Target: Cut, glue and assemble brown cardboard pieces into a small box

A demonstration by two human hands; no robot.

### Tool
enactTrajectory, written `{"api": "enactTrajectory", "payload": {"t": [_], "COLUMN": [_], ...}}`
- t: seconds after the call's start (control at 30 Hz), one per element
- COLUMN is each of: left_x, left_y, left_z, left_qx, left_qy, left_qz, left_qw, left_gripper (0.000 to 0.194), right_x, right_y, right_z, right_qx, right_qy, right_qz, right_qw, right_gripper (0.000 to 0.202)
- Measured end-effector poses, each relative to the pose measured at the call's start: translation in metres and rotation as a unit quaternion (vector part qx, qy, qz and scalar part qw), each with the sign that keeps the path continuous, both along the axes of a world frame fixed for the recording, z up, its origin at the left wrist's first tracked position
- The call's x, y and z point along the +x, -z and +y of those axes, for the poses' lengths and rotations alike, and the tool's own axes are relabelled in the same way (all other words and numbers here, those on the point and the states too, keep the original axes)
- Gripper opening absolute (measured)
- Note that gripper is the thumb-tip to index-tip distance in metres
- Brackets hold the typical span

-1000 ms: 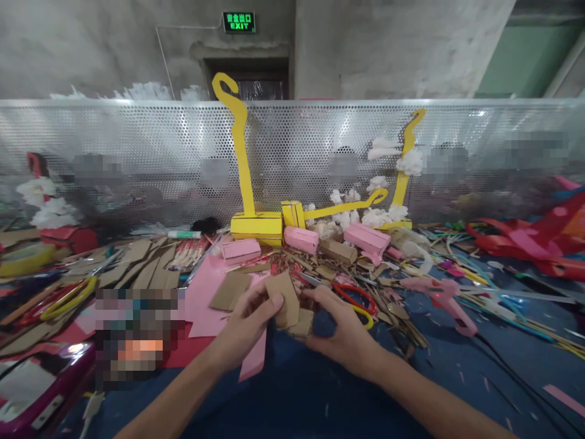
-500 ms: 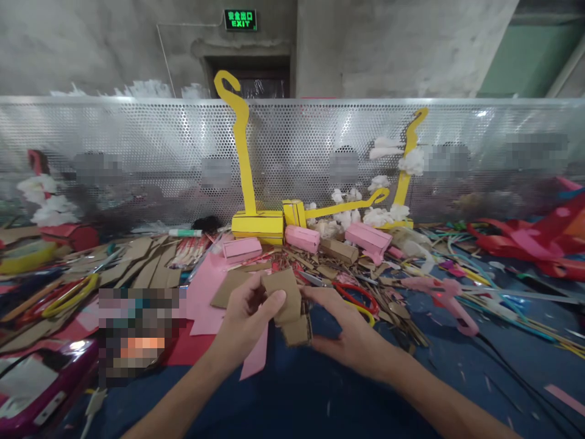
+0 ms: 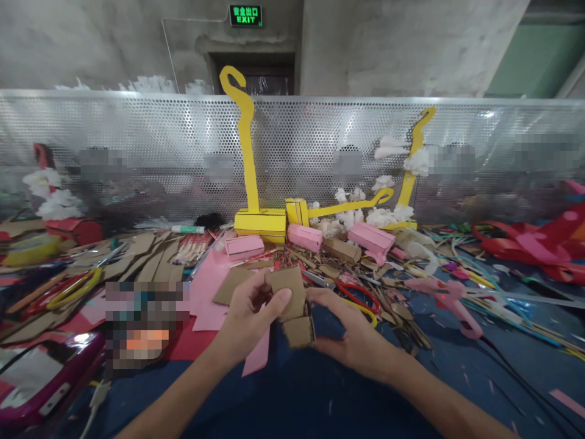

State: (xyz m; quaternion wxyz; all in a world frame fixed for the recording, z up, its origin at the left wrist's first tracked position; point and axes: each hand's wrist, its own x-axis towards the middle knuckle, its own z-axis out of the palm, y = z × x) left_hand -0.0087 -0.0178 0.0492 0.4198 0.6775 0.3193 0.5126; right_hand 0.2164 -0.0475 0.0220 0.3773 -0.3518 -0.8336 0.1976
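A small folded piece of brown cardboard (image 3: 295,303) is held up over the blue table in the middle of the head view. My left hand (image 3: 250,312) is closed on its left side, thumb pressed flat on the front face and fingers behind. My right hand (image 3: 354,336) has its index finger and thumb at the right edge, around the lower folded part; the other fingertips are hidden. Just behind my left hand lie a flat cardboard piece (image 3: 227,288) and pink paper (image 3: 205,292). Scissors with a red handle (image 3: 361,292) rest beyond my right hand.
Behind stand a yellow box with a tall hook (image 3: 260,224) and several pink paper boxes (image 3: 370,238), before a perforated metal screen (image 3: 183,140). A pink glue gun (image 3: 450,296) with a black cord lies right. Cardboard strips (image 3: 150,250) and a purple device (image 3: 50,384) lie left.
The view has shifted slightly, so everything sits a little further right. Both hands keep about the same place on the cardboard, which has barely changed its tilt.
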Motion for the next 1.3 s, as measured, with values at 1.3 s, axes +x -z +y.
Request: {"api": "enactTrajectory", "payload": {"t": [1.3], "left_x": [0.005], "left_y": [-0.004], "left_z": [-0.008], "left_qx": [-0.092], "left_qy": [0.065], "left_qz": [0.005], "left_qw": [0.994], "left_gripper": [0.031], "right_x": [0.055], "right_y": [-0.01], "right_z": [0.025], "right_qx": [-0.011], "right_qy": [0.217], "right_qz": [-0.198], "right_qw": [0.956], "right_gripper": [0.021]}}
